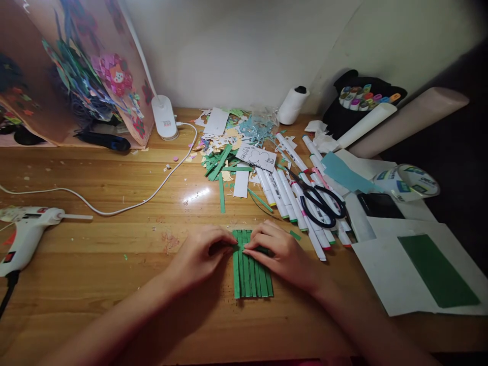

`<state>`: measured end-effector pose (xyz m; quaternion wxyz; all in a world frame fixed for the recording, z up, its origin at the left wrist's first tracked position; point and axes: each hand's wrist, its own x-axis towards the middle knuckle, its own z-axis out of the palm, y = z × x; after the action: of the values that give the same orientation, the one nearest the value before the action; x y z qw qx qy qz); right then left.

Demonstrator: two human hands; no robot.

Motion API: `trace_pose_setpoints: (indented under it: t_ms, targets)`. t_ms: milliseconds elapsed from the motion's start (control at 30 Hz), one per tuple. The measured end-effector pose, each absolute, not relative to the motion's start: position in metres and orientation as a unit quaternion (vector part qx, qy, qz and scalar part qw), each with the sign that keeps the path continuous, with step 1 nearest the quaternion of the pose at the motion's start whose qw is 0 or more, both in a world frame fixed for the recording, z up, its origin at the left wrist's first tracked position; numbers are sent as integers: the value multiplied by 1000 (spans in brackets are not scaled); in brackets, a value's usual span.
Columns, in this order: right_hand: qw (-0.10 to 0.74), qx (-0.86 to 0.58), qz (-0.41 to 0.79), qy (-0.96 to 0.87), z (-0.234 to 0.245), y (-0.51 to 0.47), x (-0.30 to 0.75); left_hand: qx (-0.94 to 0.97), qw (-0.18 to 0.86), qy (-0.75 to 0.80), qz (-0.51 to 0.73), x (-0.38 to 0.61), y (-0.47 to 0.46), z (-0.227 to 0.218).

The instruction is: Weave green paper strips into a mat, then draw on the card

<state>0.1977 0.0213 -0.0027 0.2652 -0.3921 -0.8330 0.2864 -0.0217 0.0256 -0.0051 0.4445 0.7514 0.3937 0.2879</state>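
A green paper piece [253, 279] cut into long upright strips lies flat on the wooden table, and short crosswise strips show woven through its upper part. My left hand [200, 249] is closed, with thumb and forefinger pinched at the paper's upper left edge. From the other side my right hand [280, 249] rests over the paper's upper right, its fingers pinching a green strip near the middle. The two sets of fingertips nearly meet. My fingers hide part of the weave.
A white glue gun [32, 229] lies at the left. Behind the paper is a heap of paper scraps [224, 147]. To the right are several markers [290, 198], black-handled scissors [320, 203], a tape roll [407, 180] and a green sheet [438, 269]. A white cable [125, 209] crosses the table.
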Motion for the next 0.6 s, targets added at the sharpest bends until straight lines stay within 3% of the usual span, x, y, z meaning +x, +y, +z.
trace_pose_setpoints:
  t_ms: [433, 600]
  targets:
    - [264, -382, 273, -843, -3, 21, 197, 805, 373, 388, 250, -14, 16, 4]
    - [265, -391, 277, -837, -1, 21, 197, 852, 236, 389, 258, -5, 7, -3]
